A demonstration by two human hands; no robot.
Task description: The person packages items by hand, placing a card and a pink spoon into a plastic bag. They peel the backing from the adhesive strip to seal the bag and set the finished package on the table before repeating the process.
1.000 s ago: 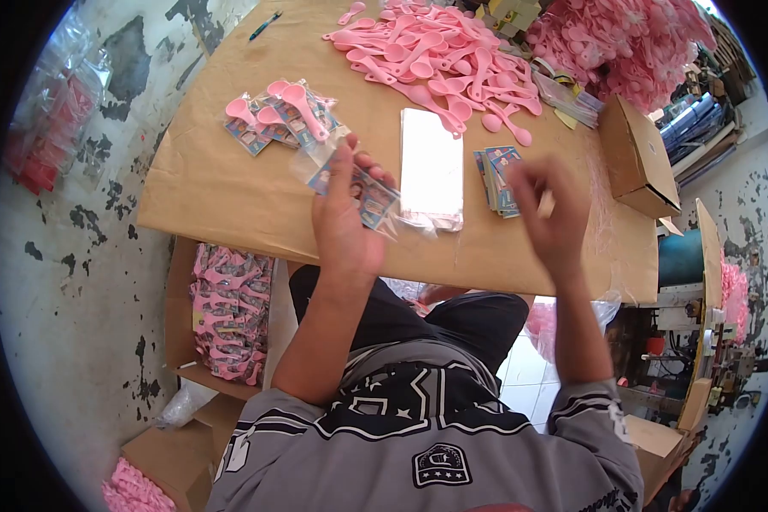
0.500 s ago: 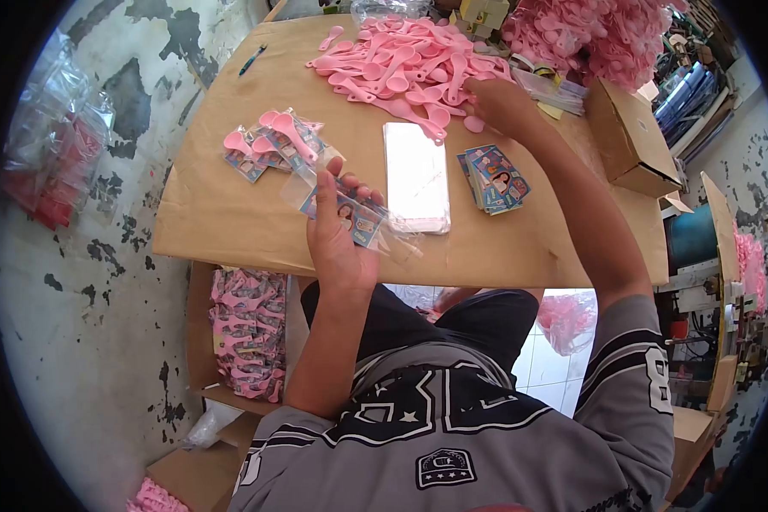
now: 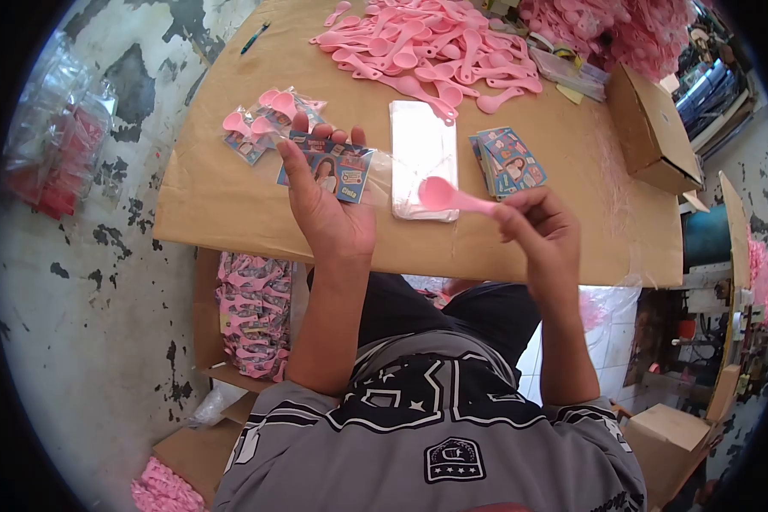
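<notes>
My left hand (image 3: 332, 205) is closed on a clear plastic bag with a blue printed card (image 3: 339, 173) inside, above the table's left half. Pinched by its handle in my right hand (image 3: 542, 239) is a pink spoon (image 3: 439, 194), its bowl pointing left toward the bag. Beneath the spoon lies a stack of clear plastic bags (image 3: 422, 145) on white. A pile of similar cards (image 3: 510, 162) sits to the right of that stack. Beyond my left hand are several bagged spoons with cards (image 3: 268, 115).
Loose pink spoons (image 3: 426, 43) are heaped at the table's back. A cardboard box (image 3: 653, 128) stands at the right edge, near a tape roll (image 3: 569, 58). A pen (image 3: 255, 38) lies back left. Packed spoons fill a box (image 3: 251, 316) below the table.
My right hand has come back from the heap toward me with a pink spoon. My left hand has turned the bagged card and shifted slightly; the view has moved a little.
</notes>
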